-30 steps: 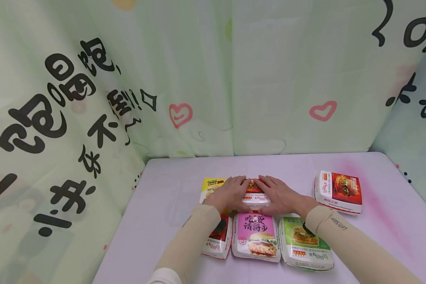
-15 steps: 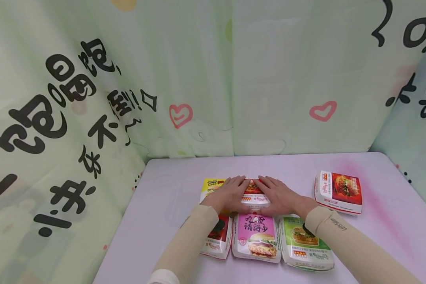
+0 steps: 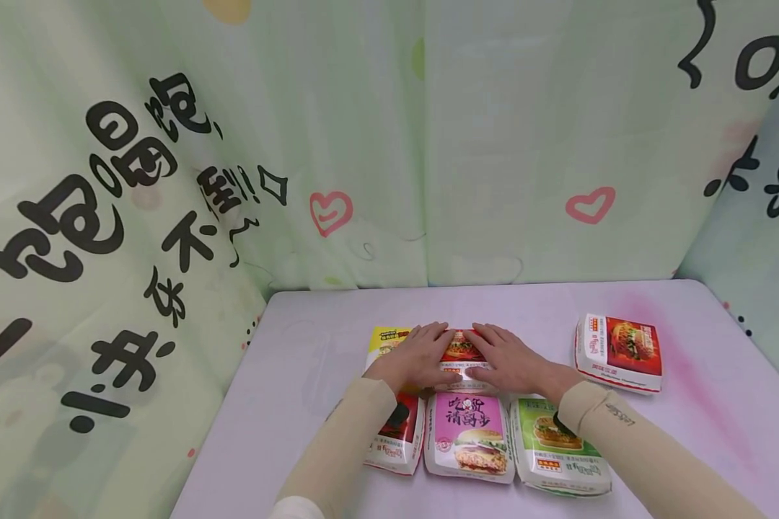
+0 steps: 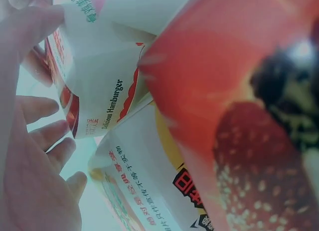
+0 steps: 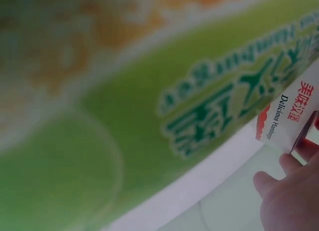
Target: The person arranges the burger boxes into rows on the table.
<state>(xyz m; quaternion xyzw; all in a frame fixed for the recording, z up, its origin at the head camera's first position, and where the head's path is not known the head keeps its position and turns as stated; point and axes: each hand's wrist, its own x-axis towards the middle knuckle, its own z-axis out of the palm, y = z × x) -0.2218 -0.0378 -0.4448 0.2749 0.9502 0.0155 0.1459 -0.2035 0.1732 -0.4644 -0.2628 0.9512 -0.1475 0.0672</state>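
Observation:
My left hand (image 3: 414, 358) and right hand (image 3: 514, 360) lie at the left and right of a red-and-white hamburger box (image 3: 462, 352), in the middle of the back row. In the head view their fingers stretch straight forward, with both thumbs pointing inward over its near part. The left wrist view shows that box's white side (image 4: 97, 76) beside my extended fingers. From the right wrist, my fingertips are right at the box's edge (image 5: 286, 116), and a green box (image 5: 164, 131) fills the foreground. A yellow box (image 3: 389, 337) is partly hidden behind my left hand.
In the front row stand a dark red box (image 3: 392, 447), a pink box (image 3: 470, 440) and a green box (image 3: 561, 454). Another red-and-white box (image 3: 623, 353) sits apart at the right. A printed curtain (image 3: 493, 144) hangs behind the pale table (image 3: 298, 360).
Both thumbs have shifted from the red-and-white box's near edge slightly up and over it, showing more of its front. The boxes have hardly moved.

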